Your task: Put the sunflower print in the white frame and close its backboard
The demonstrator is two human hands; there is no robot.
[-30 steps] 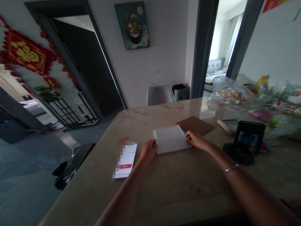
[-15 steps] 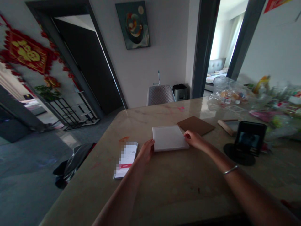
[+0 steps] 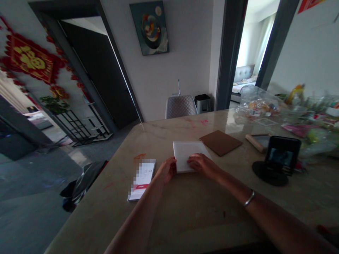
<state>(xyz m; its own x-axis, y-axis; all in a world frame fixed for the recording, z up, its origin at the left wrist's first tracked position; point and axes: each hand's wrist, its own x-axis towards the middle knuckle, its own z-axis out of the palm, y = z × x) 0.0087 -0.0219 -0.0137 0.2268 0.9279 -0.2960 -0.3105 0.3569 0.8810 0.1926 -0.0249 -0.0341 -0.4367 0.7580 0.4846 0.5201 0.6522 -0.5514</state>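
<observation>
The white square panel (image 3: 182, 152) lies flat on the stone table top (image 3: 169, 215), just beside the phone (image 3: 141, 180). The left hand (image 3: 167, 170) sets its curled fingers against the panel's left edge, and the right hand (image 3: 202, 165) rests its closed fingers over the near side; whether either grips cannot be determined. The brown square board (image 3: 221, 142) lies nearby, clear of both hands.

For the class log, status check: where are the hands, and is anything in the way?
Left hand at edge of white board; right hand on it. Phone nearby, not blocking.
</observation>
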